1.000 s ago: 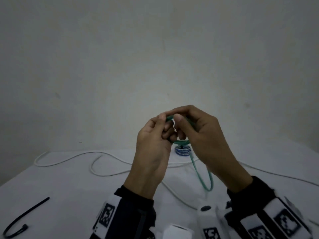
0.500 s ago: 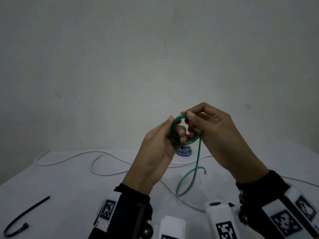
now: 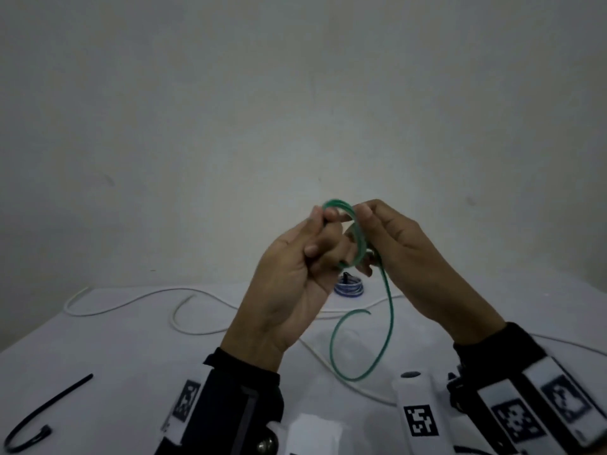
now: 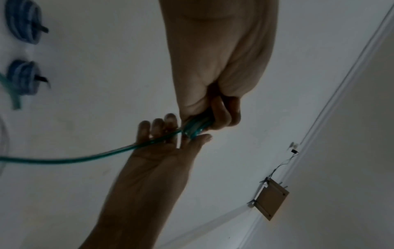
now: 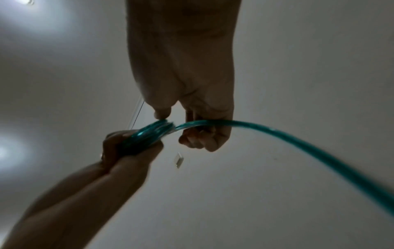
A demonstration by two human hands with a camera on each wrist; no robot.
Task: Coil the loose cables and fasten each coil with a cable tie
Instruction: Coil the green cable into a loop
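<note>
My left hand [image 3: 289, 287] pinches the green cable [image 3: 356, 238] coil, held above the counter [image 3: 98, 349]; my right hand [image 3: 404, 254] pinches the free strand. I keep each turn flush, tail taut.

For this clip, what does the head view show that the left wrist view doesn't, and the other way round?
Only the head view shows the black cable tie lying on the table at near left, the loose white cable and the green cable's free end curling above the table.

Only the left wrist view shows a second blue coil beside the first, and a small plate fixed to the wall.

Both show the left hand gripping the green cable, the right hand guiding its tail, and one tied blue coil.
</note>
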